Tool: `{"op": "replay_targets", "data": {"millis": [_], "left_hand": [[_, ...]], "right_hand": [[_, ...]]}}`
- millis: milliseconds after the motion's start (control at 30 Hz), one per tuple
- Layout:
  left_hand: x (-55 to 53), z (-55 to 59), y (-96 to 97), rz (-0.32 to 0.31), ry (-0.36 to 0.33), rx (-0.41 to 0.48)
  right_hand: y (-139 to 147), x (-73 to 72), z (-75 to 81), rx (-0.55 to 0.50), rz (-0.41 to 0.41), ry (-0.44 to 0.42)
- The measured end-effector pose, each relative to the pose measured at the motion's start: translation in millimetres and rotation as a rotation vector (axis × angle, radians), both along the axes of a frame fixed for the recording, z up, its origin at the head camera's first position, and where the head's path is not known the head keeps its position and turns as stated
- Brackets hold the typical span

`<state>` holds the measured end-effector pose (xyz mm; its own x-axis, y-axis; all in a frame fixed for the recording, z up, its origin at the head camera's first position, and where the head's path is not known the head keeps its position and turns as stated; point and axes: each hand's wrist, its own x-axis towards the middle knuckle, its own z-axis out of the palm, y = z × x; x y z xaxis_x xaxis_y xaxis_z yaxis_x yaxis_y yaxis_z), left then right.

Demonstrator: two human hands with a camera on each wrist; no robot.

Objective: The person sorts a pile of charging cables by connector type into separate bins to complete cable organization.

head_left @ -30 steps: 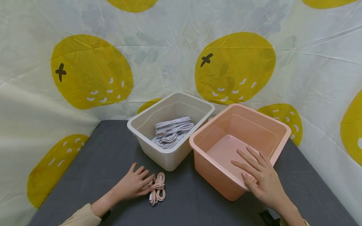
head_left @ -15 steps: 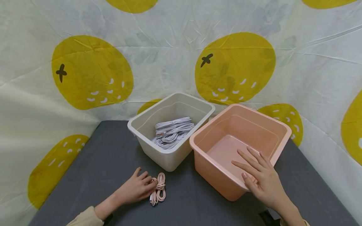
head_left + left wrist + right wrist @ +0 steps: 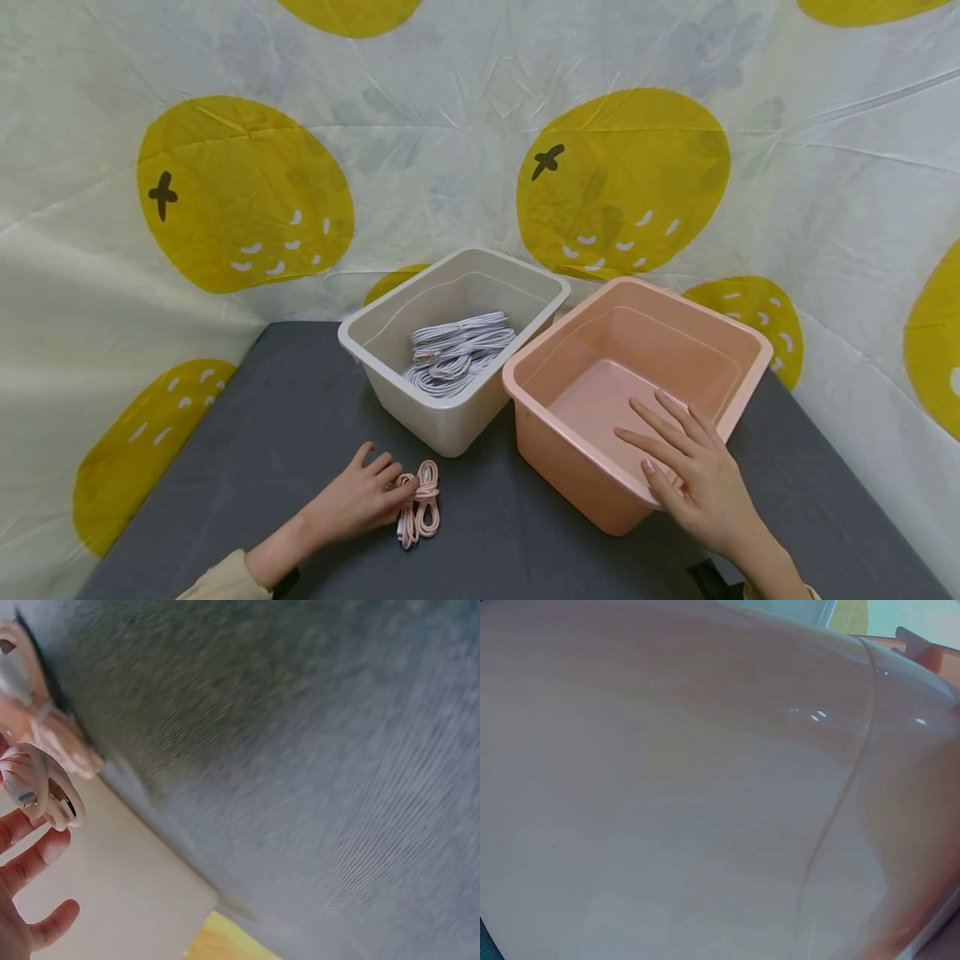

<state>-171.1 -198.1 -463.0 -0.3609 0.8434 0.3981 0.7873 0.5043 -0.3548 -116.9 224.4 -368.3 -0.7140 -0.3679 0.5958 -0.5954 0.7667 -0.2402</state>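
In the head view my left hand (image 3: 369, 498) pinches a pink bundled cable (image 3: 406, 481) at the front of the dark table. Another pink cable bundle (image 3: 427, 498) lies right beside it. The left wrist view shows the held coil (image 3: 41, 787) at the fingertips, with a metal connector end; the other pink bundle (image 3: 45, 724) lies behind it. My right hand (image 3: 693, 479), fingers spread and fairly straight, rests at the near right rim of a pink plastic bin (image 3: 570, 475). The bin's smooth wall (image 3: 682, 787) fills most of the right wrist view, and that hand is out of sight there.
Left of the pink bin, nearly touching it, stands an off-white bin (image 3: 420, 421) holding several bundled white cables (image 3: 459, 346). Both bins sit on a dark-covered table (image 3: 300, 400). A white cloth backdrop (image 3: 435, 183) with yellow fruit prints hangs behind.
My left hand has moved slightly right, and its thumb and fingers have drawn together on the pink cable. The right hand and both bins have stayed put.
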Motion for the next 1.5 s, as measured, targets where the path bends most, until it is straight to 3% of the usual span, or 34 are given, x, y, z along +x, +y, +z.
{"op": "replay_targets", "data": {"millis": [333, 667, 800, 1000, 1267, 1500], "left_hand": [[-0.4, 28.2, -1.9, 0.015, 0.053, 0.042], [-0.7, 66.8, -6.6, 0.029, 0.069, 0.084], [1.2, 83.1, -6.6, 0.062, 0.057, 0.051], [-1.7, 108.2, -2.9, 0.043, 0.114, 0.065], [-10.2, 150.4, 19.5, -0.029, 0.217, 0.096], [-23.2, 179.7, 53.7, -0.055, 0.28, 0.019]], "right_hand": [[1.0, -1.5, -1.7, -0.007, 0.017, 0.028], [1.1, -0.8, -1.3, -0.006, 0.009, 0.019], [1.1, -0.3, -0.9, -0.004, 0.005, 0.01], [1.4, -1.7, -1.3, -0.007, 0.013, 0.025], [1.2, -3.6, -2.5, -0.016, 0.039, 0.072], [0.9, -2.8, -1.2, -0.011, 0.028, 0.054]]}}
